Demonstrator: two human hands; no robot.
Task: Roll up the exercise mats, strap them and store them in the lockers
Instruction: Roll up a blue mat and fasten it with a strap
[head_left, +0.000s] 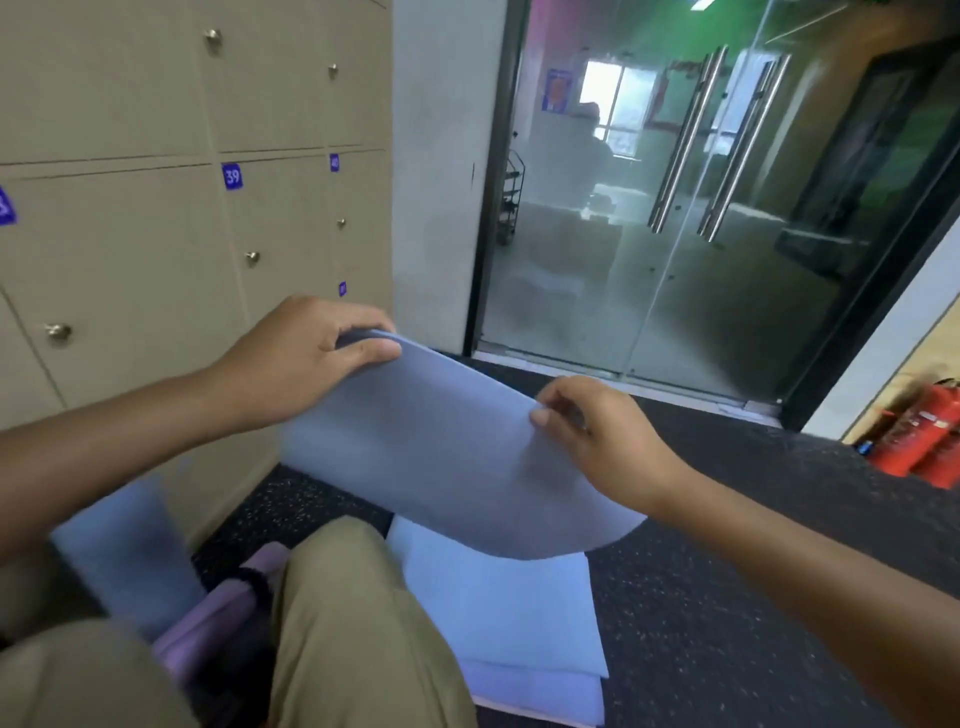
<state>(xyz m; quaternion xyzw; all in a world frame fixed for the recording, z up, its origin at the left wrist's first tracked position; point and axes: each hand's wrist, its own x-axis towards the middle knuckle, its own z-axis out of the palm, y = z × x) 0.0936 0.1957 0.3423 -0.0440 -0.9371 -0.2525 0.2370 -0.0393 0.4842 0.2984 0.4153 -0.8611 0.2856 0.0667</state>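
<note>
A blue-grey exercise mat (441, 457) is lifted off the floor and bent over, its far edge raised toward the glass door. My left hand (306, 358) grips that edge at its left corner, fingers curled over the top. My right hand (587, 431) pinches the same edge further right between thumb and fingers. Under the lifted mat lie flat light-blue mats (498, 613) stacked on the floor. A rolled purple mat (218, 629) with a dark strap lies by my knee, next to a blurred blue mat (124, 556).
Beige lockers (130, 234) with round knobs, numbered 39 and 40, stand closed on the left. Glass doors (675, 208) are ahead. Red fire extinguishers (924, 436) stand at the right wall. The floor (727, 597) is dark speckled rubber. My knee (353, 597) is in the foreground.
</note>
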